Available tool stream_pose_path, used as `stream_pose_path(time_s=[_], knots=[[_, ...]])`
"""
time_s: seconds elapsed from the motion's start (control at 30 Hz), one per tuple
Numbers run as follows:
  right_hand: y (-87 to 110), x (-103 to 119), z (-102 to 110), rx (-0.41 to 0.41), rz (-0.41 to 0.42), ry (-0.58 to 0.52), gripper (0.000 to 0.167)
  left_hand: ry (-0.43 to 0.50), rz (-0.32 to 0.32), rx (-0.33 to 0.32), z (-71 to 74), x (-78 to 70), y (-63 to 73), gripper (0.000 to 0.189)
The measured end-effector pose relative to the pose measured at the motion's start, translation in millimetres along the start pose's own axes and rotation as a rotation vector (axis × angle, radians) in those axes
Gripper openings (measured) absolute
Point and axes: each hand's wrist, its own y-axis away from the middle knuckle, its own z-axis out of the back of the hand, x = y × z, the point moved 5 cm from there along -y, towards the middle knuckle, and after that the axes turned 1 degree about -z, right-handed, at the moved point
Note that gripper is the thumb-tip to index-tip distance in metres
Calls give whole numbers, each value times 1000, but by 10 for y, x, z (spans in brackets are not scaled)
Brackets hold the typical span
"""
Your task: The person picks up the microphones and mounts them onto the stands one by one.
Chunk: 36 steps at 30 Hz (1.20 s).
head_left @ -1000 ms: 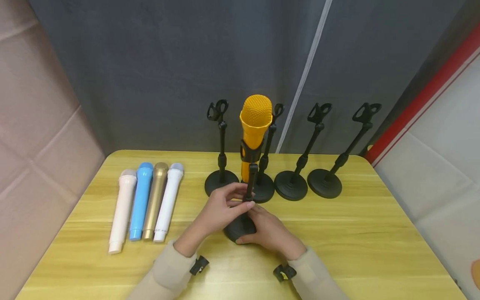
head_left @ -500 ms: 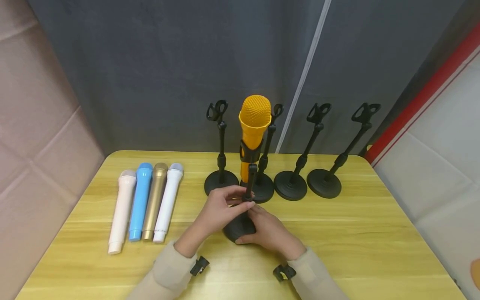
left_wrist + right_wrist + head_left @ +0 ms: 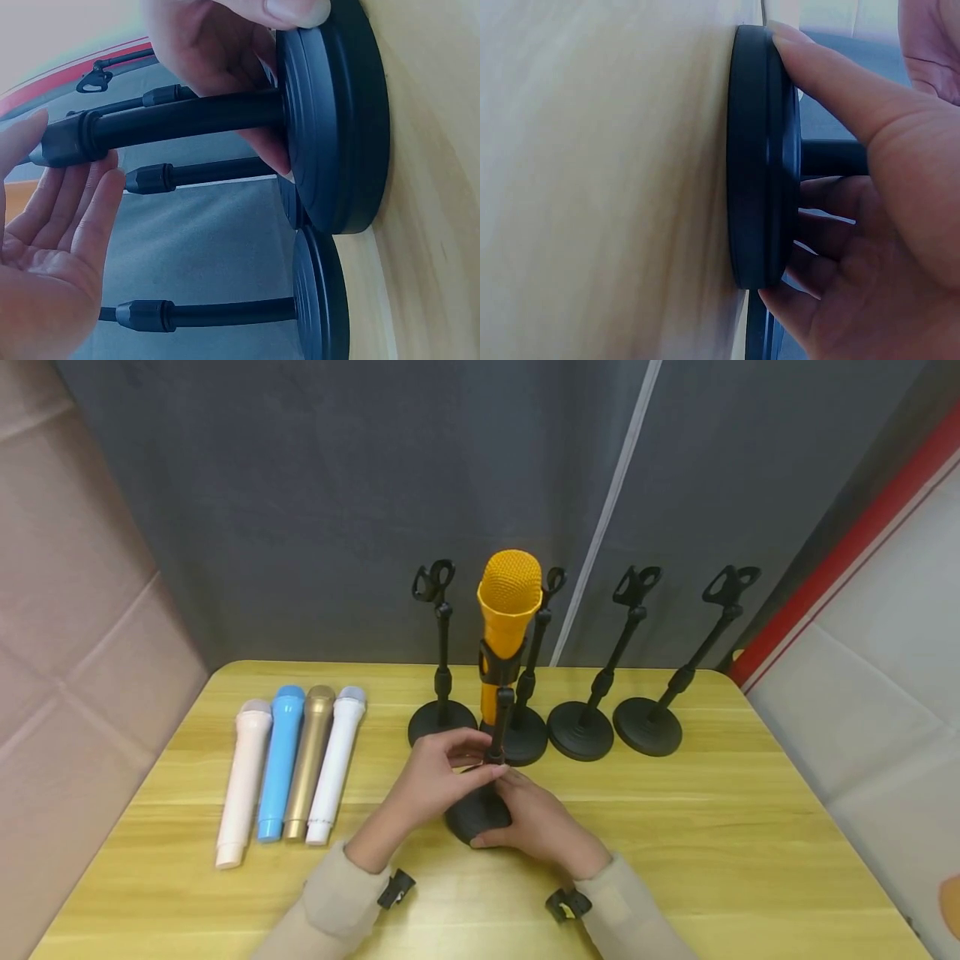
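Note:
A yellow microphone [image 3: 511,589] sits upright in the clip of a black microphone stand [image 3: 477,817] at the middle of the table. My left hand [image 3: 437,778] holds the collar of this stand's pole between thumb and fingers, which the left wrist view shows around the collar [image 3: 69,141]. With my right hand [image 3: 546,823] I grip the round base [image 3: 759,157], thumb on its near edge and fingers along the far side. The base rests on the tabletop. In the head view, the hands hide part of the base and lower pole.
Several black stands with bare clips line the back of the wooden table [image 3: 712,835], the rightmost stand [image 3: 649,727] near the right side. On the left lie a pale pink microphone [image 3: 243,785], a blue one [image 3: 281,764], a gold one [image 3: 310,764] and a white one [image 3: 336,766].

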Motion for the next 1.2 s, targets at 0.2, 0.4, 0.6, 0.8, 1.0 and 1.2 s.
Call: stream_pose_path(time_s=[0.2,0.4,0.6,0.8,1.0,1.2], knots=[[0,-6,-4,-1,-1,-6,98,-7,-25,11,-2,-26,5,36],[-2,-9,-6,-10,6,-3,98,-13,-86,11,-39,-32,9,33],[-6,-9,-9,-8,5,6,99,4,-95,6,-61,-43,8,34],[-22,-17,-10,8,-17,9,99,5,-93,-19,-61,-73,18,32],[-23,-20,-12,10,-16,5,99,-4,-119,-46,-70,-88,17,33],[-20,-21,-5,12,-13,3,101,-28,-174,-73,-79,-114,16,29]])
